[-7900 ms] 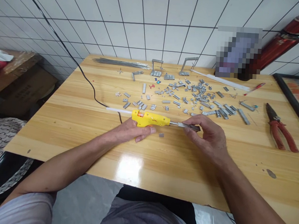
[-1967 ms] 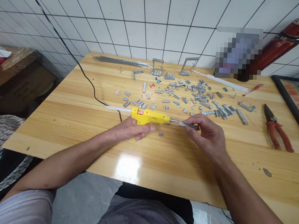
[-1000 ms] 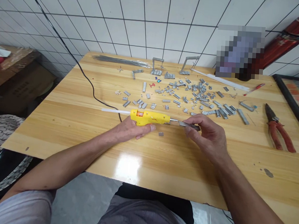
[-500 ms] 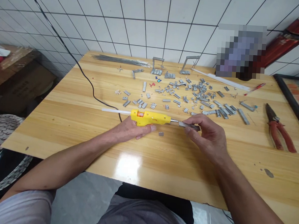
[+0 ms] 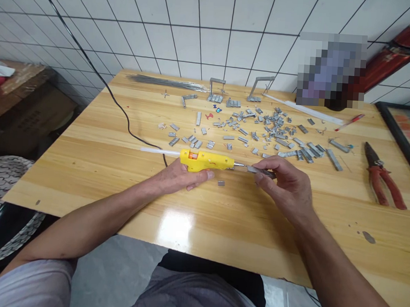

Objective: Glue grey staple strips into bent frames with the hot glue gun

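A yellow hot glue gun [image 5: 207, 161] lies sideways in my left hand [image 5: 175, 177], whose fingers are wrapped round its handle. A clear glue stick [image 5: 158, 151] juts out of its back end, and its metal nozzle points right. My right hand [image 5: 286, 184] pinches a flat grey metal strip [image 5: 261, 171] between thumb and fingers. The strip's left end is close to the nozzle tip; whether they touch I cannot tell. Below the gun, a small grey metal piece [image 5: 221, 183] rests on the wooden table [image 5: 201, 209].
Many grey staple-like pieces [image 5: 276, 125] are scattered beyond my hands. Small metal frames [image 5: 216, 90] and a bundle of thin wires [image 5: 167, 82] stand near the tiled wall. Red-handled pliers [image 5: 380, 176] lie at right, a red flask [image 5: 387, 67] behind. A black cable [image 5: 120, 109] crosses the left side.
My right hand has shifted the metal strip very slightly right, away from the nozzle. The glue gun and my left hand are nearly still.
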A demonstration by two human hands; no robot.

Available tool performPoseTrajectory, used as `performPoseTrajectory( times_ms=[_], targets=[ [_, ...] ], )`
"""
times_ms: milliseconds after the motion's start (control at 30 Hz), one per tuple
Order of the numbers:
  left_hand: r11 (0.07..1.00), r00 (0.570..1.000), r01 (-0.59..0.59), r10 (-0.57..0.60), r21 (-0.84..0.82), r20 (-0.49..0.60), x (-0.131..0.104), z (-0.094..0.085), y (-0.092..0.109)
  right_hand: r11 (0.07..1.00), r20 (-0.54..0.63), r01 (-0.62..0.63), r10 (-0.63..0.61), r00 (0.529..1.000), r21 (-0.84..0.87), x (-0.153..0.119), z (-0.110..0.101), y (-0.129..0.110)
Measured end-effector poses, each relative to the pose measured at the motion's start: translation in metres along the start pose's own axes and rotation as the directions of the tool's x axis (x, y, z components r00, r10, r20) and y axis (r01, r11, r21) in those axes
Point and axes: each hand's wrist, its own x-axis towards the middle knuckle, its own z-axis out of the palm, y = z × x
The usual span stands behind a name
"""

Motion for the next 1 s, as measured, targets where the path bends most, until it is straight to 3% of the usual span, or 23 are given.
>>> performPoseTrajectory(
  times_ms=[500, 667, 767, 867, 1000],
  targets=[
    [0.999, 0.999, -0.036, 0.036, 0.0, 0.014, 0.001, 0.0, 0.0, 1.0, -0.005, -0.01, 0.01, 1.0, -0.006, 0.001, 0.001, -0.001],
    [0.997, 0.998, -0.049, 0.046, -0.066, -0.049, 0.003, 0.0, -0.007, 0.999, -0.013, -0.02, 0.021, 1.0, 0.04, -0.001, -0.002, 0.006],
    [0.996, 0.988, -0.064, 0.055, -0.061, -0.142, 0.005, -0.003, -0.003, 0.998, -0.011, -0.037, 0.038, 0.999, 0.046, -0.002, -0.004, 0.011],
    [0.998, 0.954, -0.067, 0.058, -0.022, -0.295, 0.005, -0.02, 0.006, 0.999, -0.01, -0.047, 0.048, 0.999, 0.024, -0.001, -0.006, 0.017],
    [0.984, 0.889, 0.011, 0.071, 0.178, -0.452, -0.004, -0.074, 0.007, 0.999, -0.019, -0.002, 0.001, 1.0, -0.044, 0.004, -0.006, 0.018]
  ],
)
